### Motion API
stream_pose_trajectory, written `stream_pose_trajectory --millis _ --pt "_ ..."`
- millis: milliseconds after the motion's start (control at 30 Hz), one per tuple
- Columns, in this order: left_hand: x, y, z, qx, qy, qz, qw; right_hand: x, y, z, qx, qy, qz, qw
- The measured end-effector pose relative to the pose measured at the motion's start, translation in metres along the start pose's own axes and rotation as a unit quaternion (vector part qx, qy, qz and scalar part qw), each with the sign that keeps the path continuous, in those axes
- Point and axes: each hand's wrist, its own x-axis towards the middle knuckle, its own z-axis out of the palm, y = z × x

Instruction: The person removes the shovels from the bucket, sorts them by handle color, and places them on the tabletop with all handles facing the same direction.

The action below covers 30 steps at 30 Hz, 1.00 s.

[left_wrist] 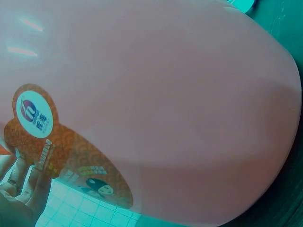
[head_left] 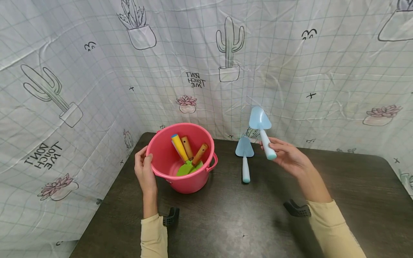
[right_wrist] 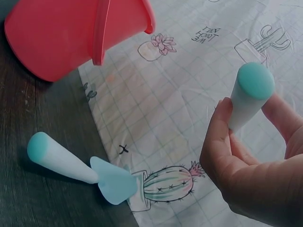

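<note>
My right hand (head_left: 288, 154) pinches a light blue trowel (head_left: 265, 140) by its white handle, blade pointing up and away, raised over the table. In the right wrist view the handle's teal end (right_wrist: 256, 81) faces the camera. A second light blue trowel (head_left: 245, 170) lies on the table to its left, blade toward the wall. My left hand (head_left: 146, 170) grips the rim of a pink bucket (head_left: 190, 184) on its left side, thumb over the edge. Inside the bucket stand tools with a yellow handle (head_left: 179, 147) and two wooden handles (head_left: 200, 154), with green blades (head_left: 184, 170) low down.
A dark wooden table (head_left: 226, 222) lies under everything. Behind and to the left hangs a white grid-patterned cloth (head_left: 277, 57) with cactus drawings. The bucket's side lug (head_left: 213, 163) sticks out toward the trowels. A colourful sticker (left_wrist: 90, 161) is on the bucket's outer wall.
</note>
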Motion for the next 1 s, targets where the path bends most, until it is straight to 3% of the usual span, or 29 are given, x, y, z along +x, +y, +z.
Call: stream_pose_trajectory --millis 367,667,1000 --pt "0.000 0.000 0.000 0.004 0.001 -0.003 1.0000 -0.008 0.000 -0.013 0.025 -0.015 -0.002 1.000" --pt "0.001 -0.002 0.000 -0.006 0.005 -0.004 1.0000 -0.013 0.001 -0.027 0.010 -0.008 -0.005 1.000" --pt "0.001 -0.001 0.000 -0.011 0.002 -0.003 0.9999 -0.018 0.006 -0.042 0.041 -0.038 -0.003 0.998"
